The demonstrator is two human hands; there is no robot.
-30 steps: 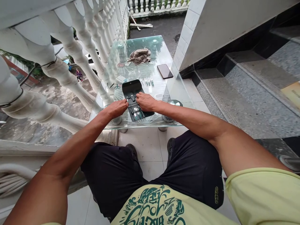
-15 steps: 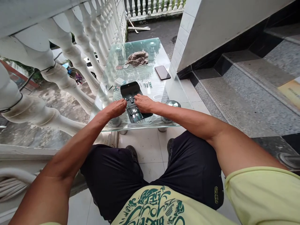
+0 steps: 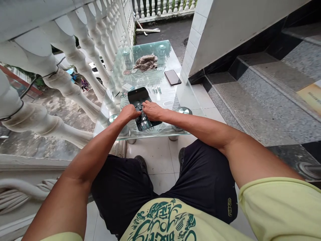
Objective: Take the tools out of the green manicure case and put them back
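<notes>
An open black manicure-kit case (image 3: 138, 95) lies on a glass table (image 3: 165, 100), its lid folded away from me and several metal tools in its near half (image 3: 144, 124). Both hands rest on the middle of the case. My left hand (image 3: 130, 112) is curled, its fingertips pinched on a small tool in the case that I cannot make out. My right hand (image 3: 152, 110) lies palm down on the case, fingers bent together and pressing at the same spot.
Three small metal tools (image 3: 155, 89) lie just beyond the case, small scissors (image 3: 123, 95) to its left, a dark phone (image 3: 172, 77) at the right, a brown rag (image 3: 146, 62) at the far end. A white balustrade (image 3: 82, 57) runs along the left; stone steps (image 3: 263, 87) rise on the right.
My left hand has slid right onto the case and now meets the right hand over its middle. The view has shifted slightly.
</notes>
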